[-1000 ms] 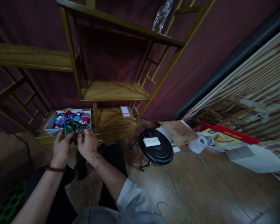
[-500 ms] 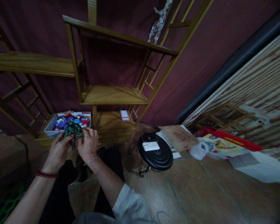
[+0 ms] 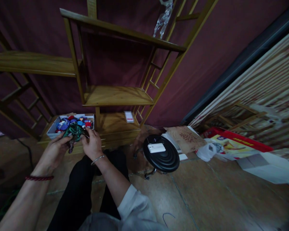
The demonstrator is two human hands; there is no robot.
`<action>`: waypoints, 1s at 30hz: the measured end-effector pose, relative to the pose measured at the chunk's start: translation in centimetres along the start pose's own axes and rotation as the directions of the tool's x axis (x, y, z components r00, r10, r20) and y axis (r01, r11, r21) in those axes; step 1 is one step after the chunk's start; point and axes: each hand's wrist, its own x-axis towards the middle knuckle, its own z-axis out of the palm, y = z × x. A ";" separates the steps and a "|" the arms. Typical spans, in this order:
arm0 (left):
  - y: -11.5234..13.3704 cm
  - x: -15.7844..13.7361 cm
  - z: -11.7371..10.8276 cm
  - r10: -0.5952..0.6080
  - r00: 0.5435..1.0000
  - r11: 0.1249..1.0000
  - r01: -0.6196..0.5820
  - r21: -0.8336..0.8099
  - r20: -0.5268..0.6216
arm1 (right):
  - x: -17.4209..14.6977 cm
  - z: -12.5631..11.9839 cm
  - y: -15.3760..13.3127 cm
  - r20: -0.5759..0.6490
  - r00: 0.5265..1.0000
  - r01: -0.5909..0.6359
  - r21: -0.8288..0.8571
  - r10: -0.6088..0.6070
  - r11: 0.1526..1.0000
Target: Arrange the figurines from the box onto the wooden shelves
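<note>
Between my two hands is a small dark green, shiny figure (image 3: pixel 74 130) with brown parts; I cannot make out its exact kind. My left hand (image 3: pixel 56 149) grips its left side, thumb on top, and a brown piece hangs down beside the fingers. My right hand (image 3: pixel 92 144) pinches the figure's right side with bent fingers. Just behind the hands stands a white box (image 3: pixel 51 130) on the low wooden ledge, filled with several blue, purple and red items (image 3: pixel 67 123). The hands cover part of the box's front.
Wooden shelving (image 3: pixel 118 95) rises ahead, with a small white card (image 3: pixel 129 116) on its low ledge. To the right, a black round stool (image 3: pixel 167 160) bears a white phone-like object (image 3: pixel 156 148). Beyond it lie a plastic bag (image 3: pixel 206 152) and a red and yellow box (image 3: pixel 236 144).
The green figure has turned and tilted in my hands, and a brown part now shows at its right. My left forearm has shifted left, and the camera view has moved slightly.
</note>
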 end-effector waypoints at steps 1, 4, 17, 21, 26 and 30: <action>0.2 0.0 -0.1 0.003 1.000 1.000 -0.003 0.002 0.005 | 0.1 0.0 0.0 0.004 1.000 0.009 0.004 -0.009 1.000; 0.6 -0.1 -0.1 0.001 1.000 1.000 -0.001 0.000 0.026 | 0.4 -0.2 0.1 -0.004 1.000 0.031 0.025 -0.031 0.999; 1.5 -0.5 0.6 -0.001 0.999 0.995 0.005 -0.095 0.042 | 0.7 -1.3 0.0 -0.046 0.999 -0.004 0.132 0.010 0.991; 2.0 -0.8 0.8 0.021 0.998 0.994 -0.015 -0.109 0.051 | 0.7 -1.6 -0.2 -0.036 0.999 -0.006 0.227 0.014 0.974; 2.0 -1.0 1.1 0.114 0.990 0.986 -0.102 -0.128 0.085 | 0.8 -2.0 -1.0 0.122 0.991 -0.120 0.585 0.059 0.802; 2.0 -0.9 1.0 0.135 0.985 0.977 -0.114 -0.178 0.110 | 1.0 -1.8 -1.2 0.157 0.983 -0.176 0.696 0.091 0.696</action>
